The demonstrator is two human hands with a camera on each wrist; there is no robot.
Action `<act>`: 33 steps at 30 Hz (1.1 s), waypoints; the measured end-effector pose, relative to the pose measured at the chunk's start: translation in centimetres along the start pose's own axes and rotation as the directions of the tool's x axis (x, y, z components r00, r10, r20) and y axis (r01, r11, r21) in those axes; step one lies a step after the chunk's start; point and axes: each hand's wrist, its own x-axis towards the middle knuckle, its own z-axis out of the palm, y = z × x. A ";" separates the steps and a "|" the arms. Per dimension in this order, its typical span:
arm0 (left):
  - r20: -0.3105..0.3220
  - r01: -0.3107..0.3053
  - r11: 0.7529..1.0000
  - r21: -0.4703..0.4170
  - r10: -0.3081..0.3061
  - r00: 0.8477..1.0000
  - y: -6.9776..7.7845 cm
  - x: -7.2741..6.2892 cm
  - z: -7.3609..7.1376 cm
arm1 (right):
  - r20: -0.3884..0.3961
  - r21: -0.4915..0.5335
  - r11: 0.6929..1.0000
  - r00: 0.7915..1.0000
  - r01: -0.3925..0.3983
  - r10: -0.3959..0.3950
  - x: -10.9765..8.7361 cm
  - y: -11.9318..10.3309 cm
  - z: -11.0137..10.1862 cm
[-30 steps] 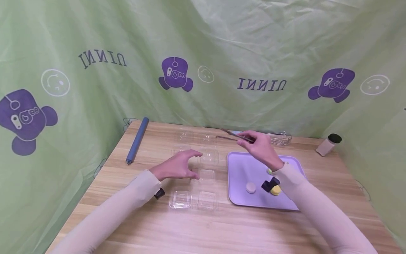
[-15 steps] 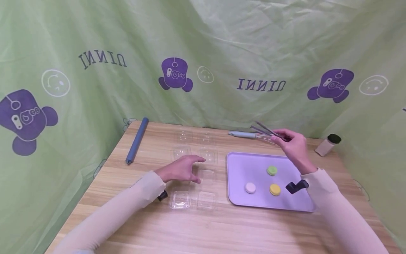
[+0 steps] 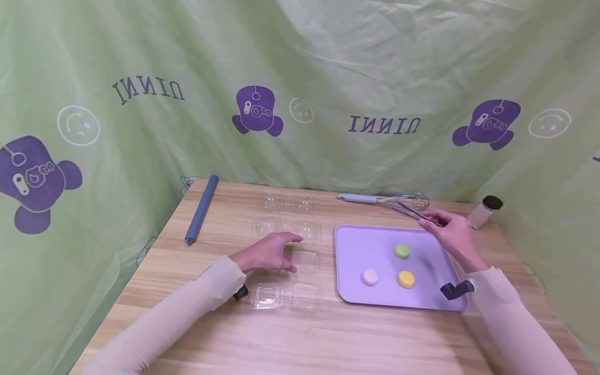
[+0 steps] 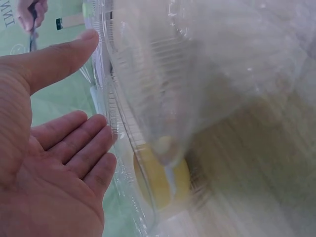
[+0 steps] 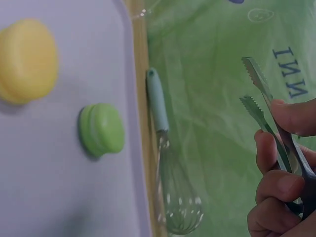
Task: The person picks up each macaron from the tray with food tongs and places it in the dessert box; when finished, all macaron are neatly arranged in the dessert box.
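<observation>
My left hand (image 3: 269, 252) reaches over the clear plastic boxes, thumb and fingers spread apart with nothing between them. In the left wrist view its fingertips are right at the edge of a clear box (image 4: 143, 64), and a yellow round piece (image 4: 163, 177) shows through the plastic. My right hand (image 3: 453, 235) holds dark metal tongs (image 5: 259, 81) with serrated tips, parted and gripping nothing, above the far right of the purple tray (image 3: 351, 245). On that tray lie a green macaron (image 3: 401, 251), a pale pink macaron (image 3: 370, 277) and a yellow macaron (image 3: 406, 279).
Behind the tray lies a whisk (image 3: 358, 198) with a light blue handle. A jar with a black lid (image 3: 485, 211) leans at the back right. The blue rolling pin (image 3: 201, 211) lies at the left. A green curtain (image 3: 300, 151) hangs behind the wooden table (image 3: 262, 344).
My right hand has swung right with the tongs, then lowered a little, uncovering the macarons and the whisk. The left hand shifted slightly right at first and has since stayed nearly still.
</observation>
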 end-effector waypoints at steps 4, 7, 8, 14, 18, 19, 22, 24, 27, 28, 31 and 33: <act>-0.007 0.001 1.000 0.007 -0.001 1.000 -0.1 0.1 0.1 | 0.014 -0.045 0.999 1.000 -0.009 0.009 -0.6 1.6 0.2; -0.005 0.003 1.000 0.010 -0.003 1.000 0.0 0.2 0.1 | 0.017 -0.062 0.998 1.000 -0.011 0.012 -1.1 2.4 0.3; -0.005 0.004 1.000 0.008 -0.004 1.000 0.1 0.2 0.1 | 0.018 -0.070 0.997 1.000 -0.012 0.013 -1.3 2.6 0.4; -0.011 0.020 1.000 0.002 -0.020 1.000 0.1 0.2 0.2 | 0.098 -0.110 0.994 0.995 -0.024 0.035 -2.1 3.7 0.3; -0.009 0.034 0.999 -0.011 -0.034 0.999 0.1 0.2 0.3 | 0.166 -0.147 0.988 0.984 -0.038 0.063 -2.7 4.6 0.4; -0.008 0.037 0.999 -0.016 -0.037 0.999 0.1 0.2 0.3 | 0.184 -0.155 0.987 0.980 -0.045 0.074 -2.9 4.8 0.4; -0.005 0.042 0.999 -0.025 -0.042 0.999 0.2 0.1 0.4 | 0.225 -0.166 0.985 0.970 -0.055 0.092 -3.4 5.4 0.6; -0.006 0.043 0.999 -0.024 -0.044 0.999 0.2 0.1 0.5 | 0.246 -0.166 0.985 0.965 -0.056 0.097 -3.8 5.7 0.8; -0.013 0.041 0.999 -0.017 -0.041 0.999 0.3 0.2 0.5 | 0.257 -0.162 0.985 0.961 -0.059 0.100 -4.2 6.1 1.1; -0.015 0.041 0.999 -0.015 -0.041 0.999 0.2 0.2 0.5 | 0.258 -0.162 0.985 0.961 -0.061 0.102 -4.3 6.2 1.2; -0.016 0.043 0.999 -0.014 -0.043 0.999 0.2 0.2 0.5 | 0.263 -0.156 0.986 0.959 -0.067 0.106 -4.4 6.3 1.4; -0.015 0.044 0.999 -0.018 -0.044 0.999 0.2 0.1 0.5 | 0.271 -0.159 0.985 0.957 -0.063 0.104 -4.5 6.3 1.5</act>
